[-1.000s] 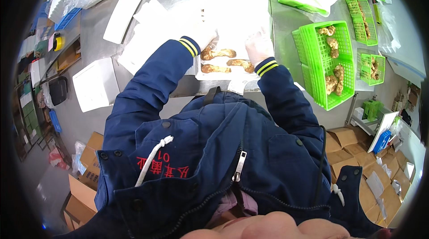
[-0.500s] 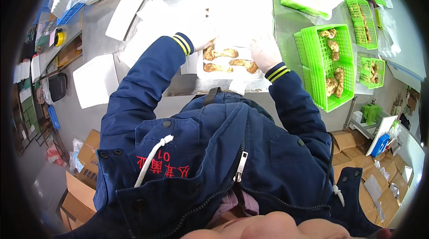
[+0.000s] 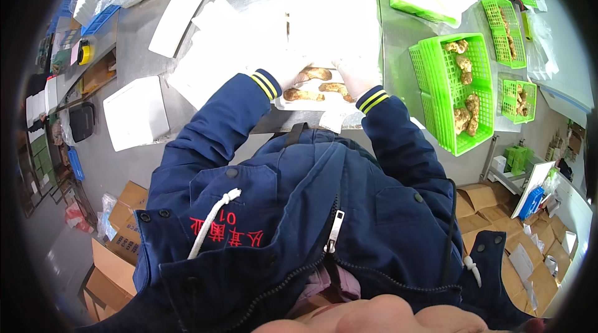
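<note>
A steel table (image 3: 398,37) extends behind the tray (image 3: 299,106) and to both sides of it. In front of the tray is the person's navy jacket (image 3: 280,196), its striped cuffs reaching up to either side. A white panel (image 3: 336,15) lies directly behind the tray, and bright white sheets (image 3: 237,40) spread to its left and back, so washed out by glare that their edges merge. Right of the tray, well apart, stands a stack of green baskets (image 3: 427,78), the top one holding brown mushrooms (image 3: 472,114); farther right are two smaller baskets (image 3: 498,25) (image 3: 518,99), also with brown pieces inside. Left of the tray, well apart, lie two white boards, one nearly level with it (image 3: 136,113) and one farther back (image 3: 179,18). The tray itself is white and sits at the table's near edge, with three mushrooms showing in it: a back one (image 3: 316,74), a front one (image 3: 303,94) and a right one (image 3: 336,89). The left hand (image 3: 289,73) is over the tray's back left, at the back mushroom's left end; the right hand (image 3: 358,75) is at the tray's right side, beside the right mushroom (glare whitens both hands, so I cannot tell whether either pinches anything or lies spread). A white slip (image 3: 333,122) is at the tray's front edge.
</note>
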Available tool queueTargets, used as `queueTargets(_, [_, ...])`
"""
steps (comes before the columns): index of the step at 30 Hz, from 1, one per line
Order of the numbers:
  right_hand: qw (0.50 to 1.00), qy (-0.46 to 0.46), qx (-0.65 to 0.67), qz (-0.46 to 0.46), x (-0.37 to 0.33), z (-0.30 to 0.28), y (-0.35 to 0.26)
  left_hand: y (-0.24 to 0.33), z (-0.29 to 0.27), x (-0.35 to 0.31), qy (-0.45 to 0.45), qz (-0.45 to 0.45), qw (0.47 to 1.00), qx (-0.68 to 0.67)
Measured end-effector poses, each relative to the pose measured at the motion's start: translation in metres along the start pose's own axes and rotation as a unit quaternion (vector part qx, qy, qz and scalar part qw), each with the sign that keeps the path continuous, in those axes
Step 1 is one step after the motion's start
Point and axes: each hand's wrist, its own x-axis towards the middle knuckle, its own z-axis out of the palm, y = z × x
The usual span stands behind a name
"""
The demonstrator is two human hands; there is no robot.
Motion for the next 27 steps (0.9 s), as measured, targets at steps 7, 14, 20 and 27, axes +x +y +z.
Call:
queueTargets(7, [0.999, 0.007, -0.04, 0.016, -0.016, 0.016, 0.01, 0.002, 0.023, 0.004, 0.027, -0.094, 0.99, -0.105])
queueTargets(14, [0.998, 0.007, 0.008, 0.059, -0.019, 0.011, 0.004, -0.041, 0.085, 0.013, 0.139, -0.102, 0.939, -0.297])
queueTargets(20, [0.982, 0.18, 0.064, -0.01, -0.067, -0.066, 0.02, -0.016, 0.044, 0.005, 0.135, -0.084, 0.985, 0.068])
queueTargets(27, [0.853, 0.212, -0.033, 0.476, -0.218, -0.142, 0.206, 0.016, 0.02, 0.0, 0.155, -0.046, 0.977, 0.136])
